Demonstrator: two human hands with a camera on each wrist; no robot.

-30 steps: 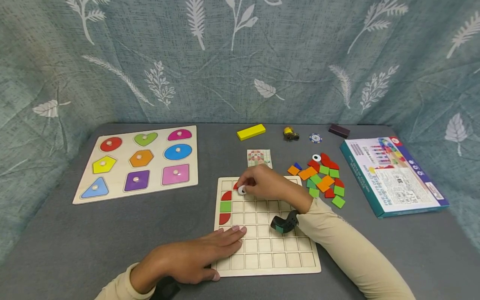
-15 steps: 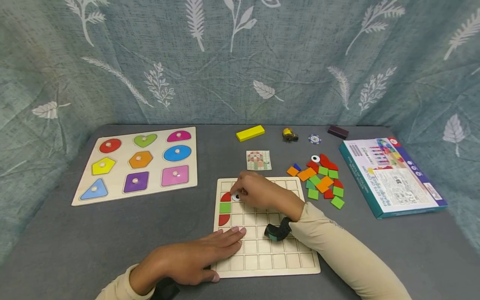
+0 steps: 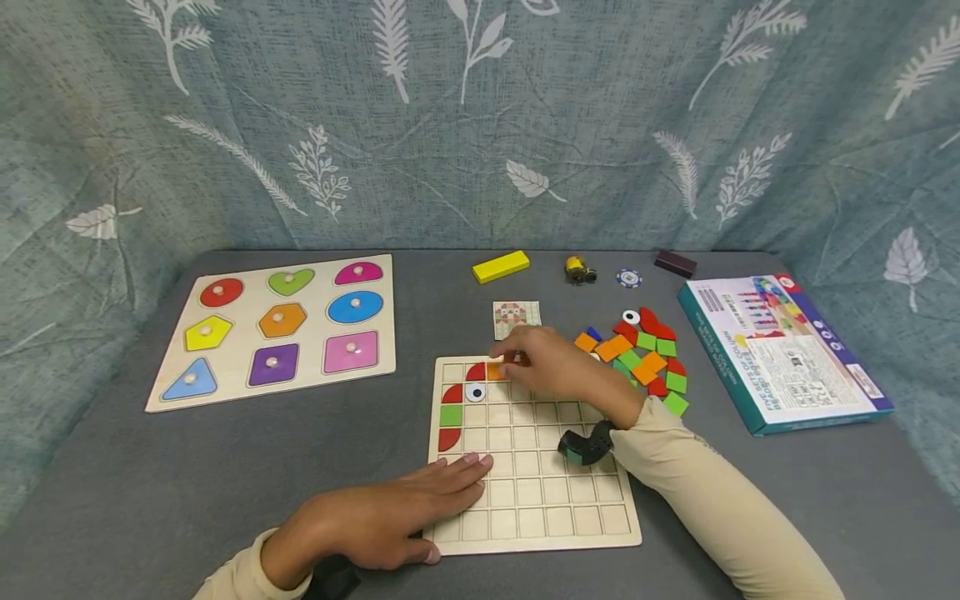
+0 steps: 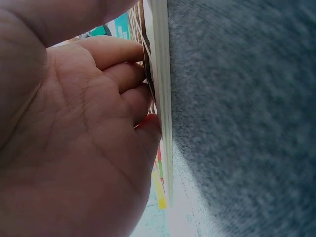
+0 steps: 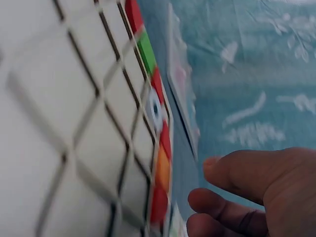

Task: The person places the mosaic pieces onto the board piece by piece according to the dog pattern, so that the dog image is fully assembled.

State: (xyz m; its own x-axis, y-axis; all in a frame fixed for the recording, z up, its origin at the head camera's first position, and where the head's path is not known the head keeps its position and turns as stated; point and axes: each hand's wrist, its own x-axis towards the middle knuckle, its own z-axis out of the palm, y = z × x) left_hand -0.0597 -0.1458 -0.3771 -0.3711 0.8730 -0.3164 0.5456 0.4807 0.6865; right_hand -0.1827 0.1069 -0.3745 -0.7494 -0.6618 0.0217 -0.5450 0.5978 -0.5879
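Observation:
A pale wooden grid board (image 3: 532, 492) lies at the centre front. Spread flat over its lower left is my left hand (image 3: 397, 508), thumb at the front edge. My right hand (image 3: 551, 367) hovers by the top row; the right wrist view has its thumb and fingers apart, nothing between them. A round eye tile (image 3: 476, 392) fills a second-row cell, with a red quarter-round tile (image 3: 477, 372) above it. To their right sits an orange tile (image 3: 495, 372), partly covered by the hand. Another red tile (image 5: 159, 205) beyond it shows in the right wrist view. Down the left column run red and green tiles (image 3: 451, 415).
Loose coloured tiles (image 3: 648, 365) lie right of the board. Behind it is a small pattern card (image 3: 516, 313). A shape puzzle (image 3: 315, 354) stands left, a box (image 3: 795, 358) right. Along the back are a yellow block (image 3: 501, 267), a small toy figure (image 3: 579, 269), a chip and a dark block.
My right hand held the eye tile over the board, set it into the second-row cell and let go. It then moved right. My left hand has stayed in place.

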